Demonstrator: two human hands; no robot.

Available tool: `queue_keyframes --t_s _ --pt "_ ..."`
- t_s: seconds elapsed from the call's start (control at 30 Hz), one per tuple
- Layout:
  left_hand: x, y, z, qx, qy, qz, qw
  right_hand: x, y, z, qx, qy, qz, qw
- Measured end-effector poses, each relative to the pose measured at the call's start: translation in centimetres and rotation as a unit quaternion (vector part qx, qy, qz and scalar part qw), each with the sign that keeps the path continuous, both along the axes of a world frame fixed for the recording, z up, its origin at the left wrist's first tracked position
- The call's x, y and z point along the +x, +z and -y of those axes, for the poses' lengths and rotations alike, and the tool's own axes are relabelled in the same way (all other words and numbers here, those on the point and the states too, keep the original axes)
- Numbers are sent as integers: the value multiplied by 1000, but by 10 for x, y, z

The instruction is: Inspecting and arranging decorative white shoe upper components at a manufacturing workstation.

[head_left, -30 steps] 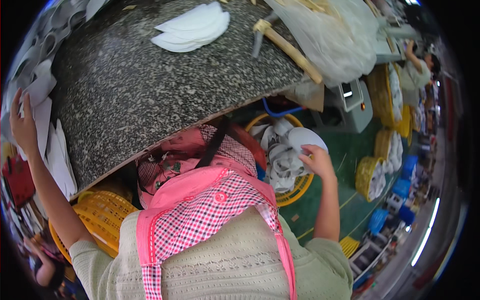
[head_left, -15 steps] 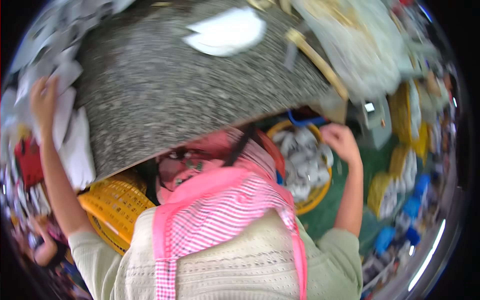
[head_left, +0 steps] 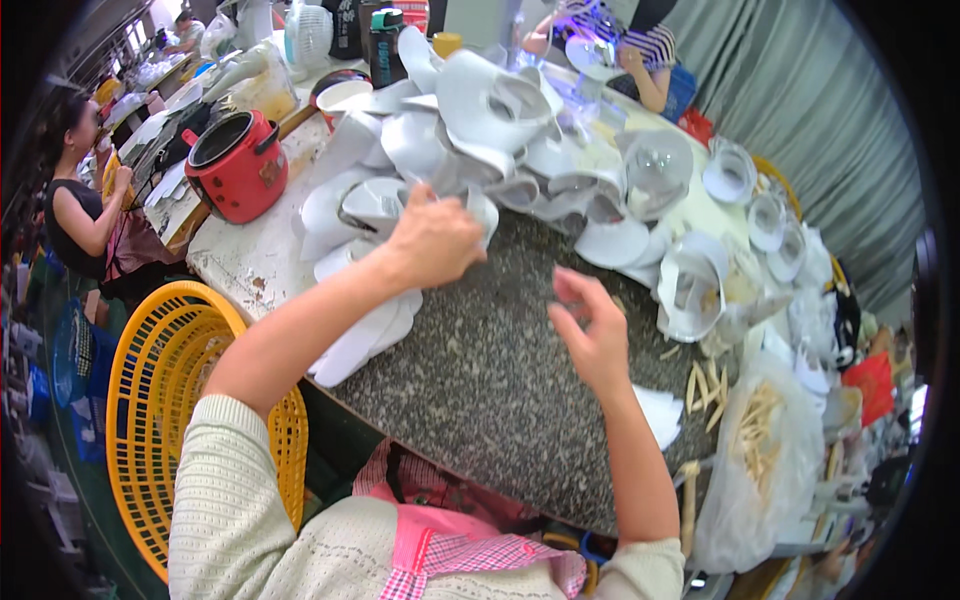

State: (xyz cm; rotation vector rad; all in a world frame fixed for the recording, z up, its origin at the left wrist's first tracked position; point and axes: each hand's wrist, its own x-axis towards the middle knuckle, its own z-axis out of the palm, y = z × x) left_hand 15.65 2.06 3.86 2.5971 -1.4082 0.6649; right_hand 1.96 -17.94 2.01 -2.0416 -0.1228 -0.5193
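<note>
A big heap of glossy white curved pieces with oval openings [head_left: 495, 100] lies on the far side of the dark speckled board [head_left: 455, 330]. My left hand [head_left: 435, 240] is at the near edge of that heap, fingers curled closed against the white pieces; what is inside them is hidden. Over the board, to its right, my right hand [head_left: 595, 325] is open, with thumb and fingers apart and nothing between them. Flat white pieces [head_left: 370, 340] are stacked below my left forearm. Another flat white piece [head_left: 657, 415] lies beside my right wrist.
A yellow basket [head_left: 118, 400] stands at the left, below the table. On the table are a red pot [head_left: 240, 170], a dark bottle [head_left: 387, 50] and small wooden sticks [head_left: 708, 385]. A clear plastic bag of sticks [head_left: 755, 450] lies right. Other people work at the left and far side.
The view has swung left and up to the heap. My left hand has come in over the board's far edge. My right hand has risen from beside the table to above the board.
</note>
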Motion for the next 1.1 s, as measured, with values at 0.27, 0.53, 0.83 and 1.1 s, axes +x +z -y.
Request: queue_keyframes --t_s 0.27,0.53,0.83,1.1 --pt "-1 18 32 -90 -92 33 991 156 1 30 -8 -86 105 991" --pt "112 37 110 -55 29 56 996 163 -10 55 -15 -251 180 951" --pt "30 48 29 -191 -56 -63 978 144 24 29 194 -37 66 978" --pt "27 60 49 -118 86 24 989 160 76 -9 409 -32 13 912"
